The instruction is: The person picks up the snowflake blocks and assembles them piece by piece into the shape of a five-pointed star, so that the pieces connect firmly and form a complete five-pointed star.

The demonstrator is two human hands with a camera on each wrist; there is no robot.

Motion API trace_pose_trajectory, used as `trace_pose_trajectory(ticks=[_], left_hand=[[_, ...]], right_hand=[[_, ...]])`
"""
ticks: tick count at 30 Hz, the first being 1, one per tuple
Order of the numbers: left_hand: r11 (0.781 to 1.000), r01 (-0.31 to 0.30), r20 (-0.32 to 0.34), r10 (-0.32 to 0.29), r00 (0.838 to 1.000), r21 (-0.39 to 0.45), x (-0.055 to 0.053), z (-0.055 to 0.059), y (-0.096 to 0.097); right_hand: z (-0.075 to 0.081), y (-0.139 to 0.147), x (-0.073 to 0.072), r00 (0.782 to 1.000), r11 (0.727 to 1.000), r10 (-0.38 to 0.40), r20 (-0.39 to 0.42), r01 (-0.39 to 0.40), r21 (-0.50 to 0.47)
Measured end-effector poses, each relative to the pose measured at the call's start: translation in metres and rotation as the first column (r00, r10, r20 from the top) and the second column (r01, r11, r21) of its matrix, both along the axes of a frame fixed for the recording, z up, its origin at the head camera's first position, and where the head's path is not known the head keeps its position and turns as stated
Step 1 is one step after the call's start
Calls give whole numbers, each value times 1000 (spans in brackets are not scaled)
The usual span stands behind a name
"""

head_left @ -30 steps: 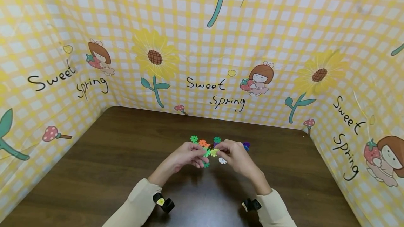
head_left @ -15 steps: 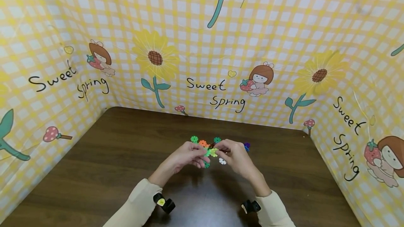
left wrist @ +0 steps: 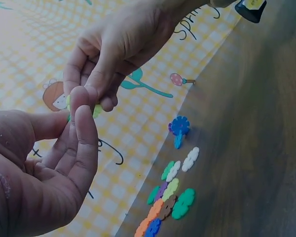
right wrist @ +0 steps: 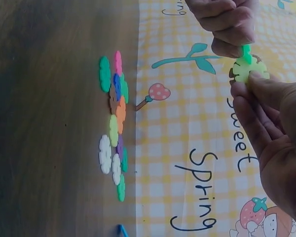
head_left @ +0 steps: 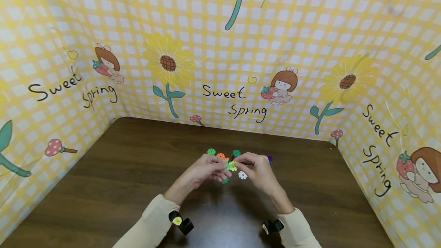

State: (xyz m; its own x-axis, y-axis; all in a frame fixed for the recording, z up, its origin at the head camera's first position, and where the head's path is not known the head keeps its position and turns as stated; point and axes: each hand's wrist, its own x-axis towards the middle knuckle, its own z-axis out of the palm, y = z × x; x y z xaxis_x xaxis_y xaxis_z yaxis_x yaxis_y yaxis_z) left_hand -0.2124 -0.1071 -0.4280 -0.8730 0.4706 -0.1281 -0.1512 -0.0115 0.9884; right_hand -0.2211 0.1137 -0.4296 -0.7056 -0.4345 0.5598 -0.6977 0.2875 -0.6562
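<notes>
The left hand [head_left: 209, 168] pinches a green snowflake disc [right wrist: 246, 53] between thumb and fingers; only its edge shows in the right wrist view. The right hand [head_left: 257, 170] pinches a yellow-green snowflake disc [right wrist: 250, 72] by its notched rim. The two discs meet edge to face between the fingertips, held above the tabletop. In the left wrist view, fingers cover most of both discs, and a bit of the yellow-green disc [left wrist: 97, 110] peeks out.
Loose discs lie on the brown table [head_left: 138, 156] beyond the hands, among them white [head_left: 242, 175], orange [left wrist: 155, 209], brown [left wrist: 167, 207] and green [left wrist: 183, 203] ones. Joined blue discs [left wrist: 179, 126] stand at the right. A checked cloth [head_left: 224, 49] walls the table's back and sides.
The left hand has shifted slightly right, toward the right hand. The green disc, earlier showing more of its face beside the yellow-green one, now overlaps it. The loose discs stay put.
</notes>
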Motion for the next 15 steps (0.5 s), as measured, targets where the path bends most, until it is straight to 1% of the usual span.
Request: trace_pose_trajectory(ticks=[4,8,12,15], left_hand=[[1000,12,-16,-12,1000,-17,-1,-2,0],[999,16,-23,-16,1000,-34,-2,-4,-1],[998,24,-22,-25,999,-50,-2,-5,-2],[998,19,-31,-21,999,-67,-2,-6,-5]], right_hand=[[-1,2,0,1000,1000,-5,18,5,10],[-1,3,-1,1000,999,-1,26,0,42],[-3,8,-4,1000,995,-13,22,11,103],[-6,16,-5,999,986,-42,19,38,161]])
